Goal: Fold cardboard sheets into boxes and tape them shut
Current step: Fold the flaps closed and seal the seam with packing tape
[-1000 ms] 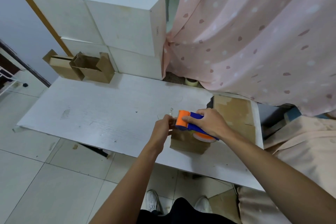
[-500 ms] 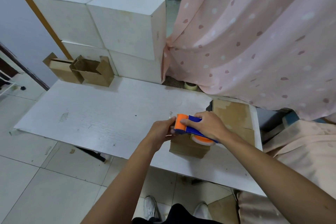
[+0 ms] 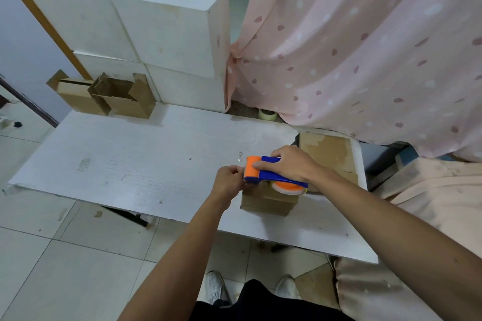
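On the white table's (image 3: 130,164) near edge: right hand (image 3: 289,167) grips tape dispenser (image 3: 263,173) atop small brown box (image 3: 266,199); left hand (image 3: 228,181) pinches — probably the tape end, hard to see. Anchor it down the side, then pull straight along the seam — firm pressure.

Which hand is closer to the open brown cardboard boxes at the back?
Left. The left hand is right of the open brown cardboard boxes; the right hand farther right.

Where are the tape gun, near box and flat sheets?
tape gun (image 3: 272,176): head view, blue body.
near box (image 3: 266,202): head view, front wall.
flat sheets (image 3: 326,152): head view, top sheet.
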